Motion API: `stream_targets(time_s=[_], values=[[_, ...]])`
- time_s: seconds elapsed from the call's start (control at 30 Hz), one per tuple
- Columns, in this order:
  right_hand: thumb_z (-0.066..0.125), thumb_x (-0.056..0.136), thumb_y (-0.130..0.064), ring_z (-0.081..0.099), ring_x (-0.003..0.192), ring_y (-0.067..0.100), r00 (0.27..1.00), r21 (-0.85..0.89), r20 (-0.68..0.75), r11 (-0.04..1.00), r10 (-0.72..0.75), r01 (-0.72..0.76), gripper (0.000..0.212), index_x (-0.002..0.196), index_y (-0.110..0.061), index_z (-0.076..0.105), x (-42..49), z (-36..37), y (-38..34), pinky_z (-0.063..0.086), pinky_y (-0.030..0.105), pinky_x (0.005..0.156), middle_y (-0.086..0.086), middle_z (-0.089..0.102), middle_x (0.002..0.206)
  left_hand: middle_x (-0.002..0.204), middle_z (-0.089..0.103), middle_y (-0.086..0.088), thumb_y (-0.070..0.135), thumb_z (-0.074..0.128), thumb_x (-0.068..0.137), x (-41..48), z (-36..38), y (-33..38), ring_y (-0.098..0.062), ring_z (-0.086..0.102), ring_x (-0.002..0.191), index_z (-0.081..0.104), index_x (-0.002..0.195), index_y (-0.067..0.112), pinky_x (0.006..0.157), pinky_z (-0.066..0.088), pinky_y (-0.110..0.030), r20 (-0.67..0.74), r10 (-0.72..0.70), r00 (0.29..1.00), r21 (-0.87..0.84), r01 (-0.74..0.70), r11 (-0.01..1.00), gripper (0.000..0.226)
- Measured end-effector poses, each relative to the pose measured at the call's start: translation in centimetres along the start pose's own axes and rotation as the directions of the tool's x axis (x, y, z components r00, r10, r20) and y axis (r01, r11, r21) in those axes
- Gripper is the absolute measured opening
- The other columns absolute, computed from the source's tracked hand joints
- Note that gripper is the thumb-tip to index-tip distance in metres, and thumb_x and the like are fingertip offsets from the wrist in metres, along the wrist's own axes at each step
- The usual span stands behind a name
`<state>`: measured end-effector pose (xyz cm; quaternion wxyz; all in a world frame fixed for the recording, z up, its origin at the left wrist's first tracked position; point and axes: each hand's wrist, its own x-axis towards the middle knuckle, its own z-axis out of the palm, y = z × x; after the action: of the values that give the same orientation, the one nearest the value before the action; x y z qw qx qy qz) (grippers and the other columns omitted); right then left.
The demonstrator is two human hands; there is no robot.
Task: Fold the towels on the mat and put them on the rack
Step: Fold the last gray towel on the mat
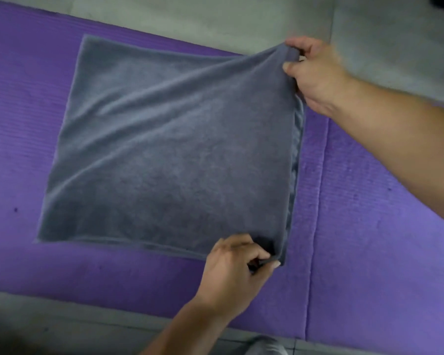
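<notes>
While the fingertips (291, 53) of my right hand (315, 73) pinched the far right corner of the grey terry-cloth towel (164, 149), that corner stood lifted off the purple ribbed foam mat (23, 124), and shallow creases ran from it slantwise across the cloth toward the near left. The thumb of that hand pressed against the fabric from below, so the grip was closed on the towel. My left hand (233, 267) was curled shut on the near right corner, the fingers folded over the hem with the thumb beneath, low and just above the mat. Between the two hands the right edge of the towel showed more than one layer, stacked and slightly offset, so I took it as already doubled. The left half lay flat on the mat, its left edge straight and touching the surface. To the right a seam (318, 201) ran across the mat. Beyond the mat's far and near edges I saw grey concrete floor (215, 16).
</notes>
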<state>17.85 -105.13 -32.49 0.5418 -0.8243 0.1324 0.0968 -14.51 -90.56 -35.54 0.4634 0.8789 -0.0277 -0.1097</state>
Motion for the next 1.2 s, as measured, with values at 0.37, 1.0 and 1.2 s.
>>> stream_targets(time_s=[0.37, 1.0, 1.2], values=[[0.057, 0.095, -0.019, 0.048, 0.134, 0.015, 1.0, -0.408, 0.026, 0.913, -0.003, 0.013, 0.054, 0.148, -0.02, 0.047, -1.3, -3.5, 7.2, 0.034, 0.013, 0.105, 0.004, 0.046, 0.15, 0.076, 0.058, 0.015, 0.065, 0.057, 0.084, 0.0, 3.8, 0.7, -0.006, 0.057, 0.073, 0.071, 0.079, 0.03, 0.074, 0.05, -0.029, 0.134, -0.033, 0.99, 0.27, -0.005, 0.963, 0.038], [0.058, 0.098, -0.025, 0.055, 0.09, 0.01, 0.777, -0.419, 0.536, 0.695, -0.33, 0.584, 0.03, 0.125, -0.015, 0.065, -5.5, 18.1, -2.9, 0.042, 0.022, 0.086, 0.001, 0.06, 0.12, 0.091, 0.07, -0.02, 0.06, 0.082, 0.073, -2.3, -20.5, -14.4, -0.035, 0.07, 0.078, 0.062, 0.099, 0.001, 0.07, 0.06, -0.042, -0.396, -0.915, 0.077, -0.57, 0.761, 0.31, 0.067], [0.063, 0.096, -0.028, 0.058, 0.114, 0.016, 0.835, -0.408, 0.45, 0.759, -0.317, 0.508, 0.043, 0.137, -0.013, 0.056, -2.1, 26.7, -8.1, 0.036, 0.015, 0.094, 0.006, 0.051, 0.141, 0.066, 0.062, -0.008, 0.025, 0.081, 0.086, -2.6, -21.5, -14.8, -0.017, 0.058, 0.056, 0.064, 0.081, 0.01, 0.052, 0.055, -0.025, -0.199, -0.971, 0.131, -0.866, 0.441, 0.237, 0.023]])
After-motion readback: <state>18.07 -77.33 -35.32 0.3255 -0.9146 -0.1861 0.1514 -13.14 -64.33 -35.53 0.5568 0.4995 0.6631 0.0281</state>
